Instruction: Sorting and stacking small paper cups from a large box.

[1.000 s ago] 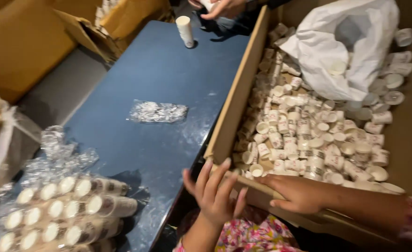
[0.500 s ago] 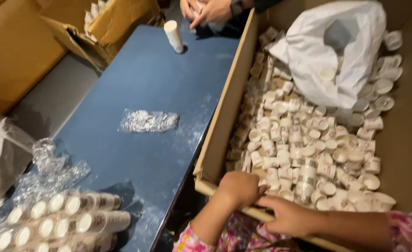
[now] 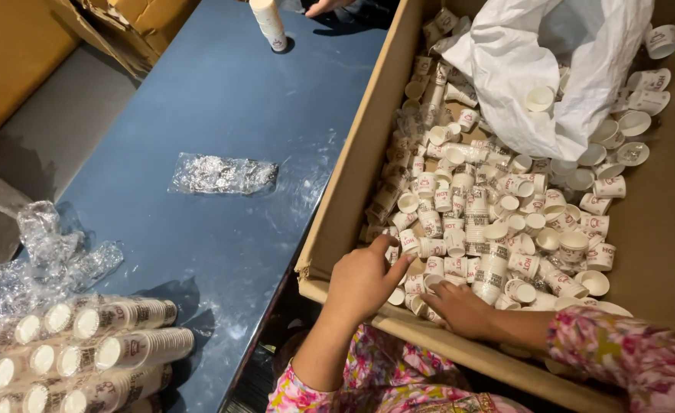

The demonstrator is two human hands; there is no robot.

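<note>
Lots of small white paper cups (image 3: 498, 222) with dark print lie jumbled in the box (image 3: 352, 183). The left hand (image 3: 364, 279) curls loosely over cups at 6 o'clock. The right hand (image 3: 460, 308) lies flat on cups, fingers spread, gripping none.

I'm seeing a blue table (image 3: 222, 107) w/ a crinkled wrapper (image 3: 223, 174) lying mid-table, wrapped cup stacks (image 3: 77, 352) sitting at its near-left corner beside loose plastic (image 3: 47, 252), one upright stack (image 3: 268, 23) standing at the far end.
</note>
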